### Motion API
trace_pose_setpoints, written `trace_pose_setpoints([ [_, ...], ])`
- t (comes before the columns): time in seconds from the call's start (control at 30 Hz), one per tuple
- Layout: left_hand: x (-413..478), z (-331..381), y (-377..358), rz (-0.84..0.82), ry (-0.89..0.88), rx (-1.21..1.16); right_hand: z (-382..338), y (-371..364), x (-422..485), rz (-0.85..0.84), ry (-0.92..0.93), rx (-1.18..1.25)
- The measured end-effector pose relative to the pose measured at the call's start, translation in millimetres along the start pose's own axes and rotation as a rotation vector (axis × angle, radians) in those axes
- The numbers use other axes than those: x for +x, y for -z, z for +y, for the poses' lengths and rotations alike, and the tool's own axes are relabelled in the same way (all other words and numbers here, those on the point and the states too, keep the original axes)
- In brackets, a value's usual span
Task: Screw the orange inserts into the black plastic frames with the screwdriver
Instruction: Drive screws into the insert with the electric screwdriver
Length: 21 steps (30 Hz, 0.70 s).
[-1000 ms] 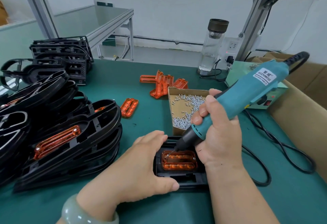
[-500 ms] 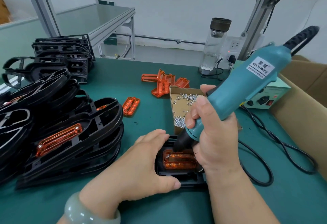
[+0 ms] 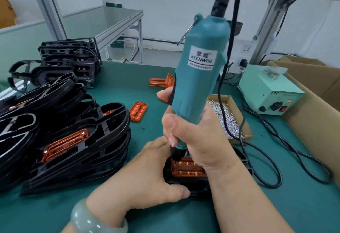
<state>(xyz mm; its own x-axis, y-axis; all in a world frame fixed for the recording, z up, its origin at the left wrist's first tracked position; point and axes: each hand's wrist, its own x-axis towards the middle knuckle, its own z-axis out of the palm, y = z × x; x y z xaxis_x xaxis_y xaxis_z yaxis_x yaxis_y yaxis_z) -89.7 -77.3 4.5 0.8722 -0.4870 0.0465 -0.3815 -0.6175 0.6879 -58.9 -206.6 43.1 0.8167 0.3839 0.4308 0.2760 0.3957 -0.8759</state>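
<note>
Since 1 second ago we see the screwdriver (image 3: pixel 200 78) swing from a rightward lean to nearly upright, its nose over the far-left corner of the insert (image 3: pixel 187 168), seated in the frame (image 3: pixel 196 186) on the near desk (image 3: pixel 276 205). The right hand (image 3: pixel 195 131) stays wrapped round the barrel; the left hand (image 3: pixel 147 174) still grips the frame's left end. The hands cover most of the frame, and the bit's tip is hidden.

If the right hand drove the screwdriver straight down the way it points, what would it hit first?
Most likely the orange insert, at its far left corner, in the black frame that the left hand holds. The bit's tip is hidden, so it may already touch.
</note>
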Motion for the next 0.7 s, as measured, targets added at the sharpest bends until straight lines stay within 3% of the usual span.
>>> trace_pose_setpoints([
  [0.4,1,0,0,-0.004,0.009,0.010,-2,5,-6,0.070,0.058,-0.103],
  [0.7,1,0,0,0.012,0.001,0.027,4,10,-6,0.143,0.078,0.015],
])
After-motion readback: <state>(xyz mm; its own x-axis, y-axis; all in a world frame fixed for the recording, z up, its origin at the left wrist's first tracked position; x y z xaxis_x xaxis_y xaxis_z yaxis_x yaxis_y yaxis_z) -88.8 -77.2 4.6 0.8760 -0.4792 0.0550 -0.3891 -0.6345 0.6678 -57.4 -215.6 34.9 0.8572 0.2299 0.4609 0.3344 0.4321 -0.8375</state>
